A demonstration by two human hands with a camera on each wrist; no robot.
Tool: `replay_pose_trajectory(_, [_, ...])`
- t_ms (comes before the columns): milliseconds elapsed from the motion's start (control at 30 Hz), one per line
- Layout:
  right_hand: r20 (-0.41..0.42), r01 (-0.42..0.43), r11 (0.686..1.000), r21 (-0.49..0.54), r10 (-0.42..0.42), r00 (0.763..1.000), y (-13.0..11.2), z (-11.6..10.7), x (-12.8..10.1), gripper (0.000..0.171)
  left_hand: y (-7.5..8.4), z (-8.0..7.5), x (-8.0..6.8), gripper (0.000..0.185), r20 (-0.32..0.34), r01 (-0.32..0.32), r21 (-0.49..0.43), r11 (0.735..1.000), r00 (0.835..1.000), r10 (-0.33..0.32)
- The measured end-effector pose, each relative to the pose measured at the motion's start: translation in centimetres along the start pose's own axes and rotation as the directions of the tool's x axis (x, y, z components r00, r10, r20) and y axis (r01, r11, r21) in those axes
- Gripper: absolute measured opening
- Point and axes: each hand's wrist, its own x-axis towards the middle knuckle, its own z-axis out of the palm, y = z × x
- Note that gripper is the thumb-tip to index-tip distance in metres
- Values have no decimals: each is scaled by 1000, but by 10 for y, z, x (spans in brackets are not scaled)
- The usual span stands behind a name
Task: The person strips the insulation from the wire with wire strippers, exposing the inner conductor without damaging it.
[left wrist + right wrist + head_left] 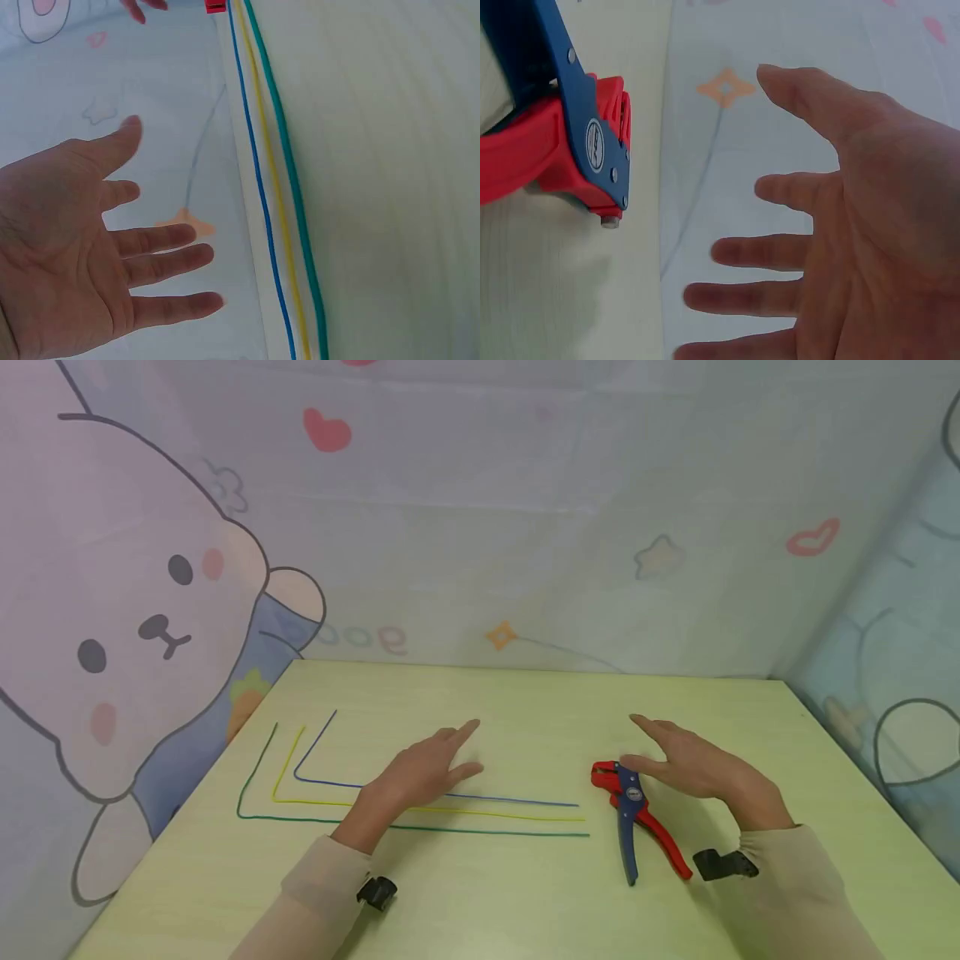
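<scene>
My left hand (420,772) hovers over the wires with its fingers straight and nothing in them; the left wrist view shows the bare palm. Under it on the table lie three wires bent into an L: a blue wire (510,799), a yellow wire (487,813) and a green wire (487,832). My right hand (697,764) is held above the table, fingers extended, palm facing inward. Beside its thumb lies a red and blue wire stripper (633,797), handles spread toward me. In the right wrist view the wire stripper (592,142) sits left of the hand, apart from it.
The pale yellow table (525,910) ends at a printed cloth backdrop (480,527) behind it and at both sides. A black strap piece (377,893) shows at the left wrist and another black piece (725,864) at the right wrist.
</scene>
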Motion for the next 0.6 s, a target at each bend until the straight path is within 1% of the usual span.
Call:
replay_pose_trajectory(100, [71, -30, 999, 14, 29, 997, -5, 1, -2, 86, 2, -3, -2, 64, 40, -25, 3, 1000, 999, 25])
replay_pose_trajectory(167, [127, -67, 998, 1, 66, 990, -7, 2, -3, 85, 3, -5, -2, 56, 67, -48, 0, 999, 997, 48])
replay_pose_trajectory(233, [190, -125, 992, 10, 120, 974, -11, 3, -4, 77, 4, -6, -2, 46, 85, -67, -8, 998, 994, 68])
replay_pose_trajectory(333, [258, -211, 977, 32, 195, 946, -17, 5, -6, 62, 5, -7, -2, 37, 91, -78, -25, 997, 993, 80])
replay_pose_trajectory(433, [301, -275, 960, 62, 244, 922, -23, 9, -7, 56, 5, -6, -3, 34, 92, -53, -9, 999, 994, 54])
replay_pose_trajectory(600, [330, -321, 945, 57, 286, 900, -29, 15, -7, 58, 2, -3, -4, 27, 101, 16, 63, 998, 995, -22])
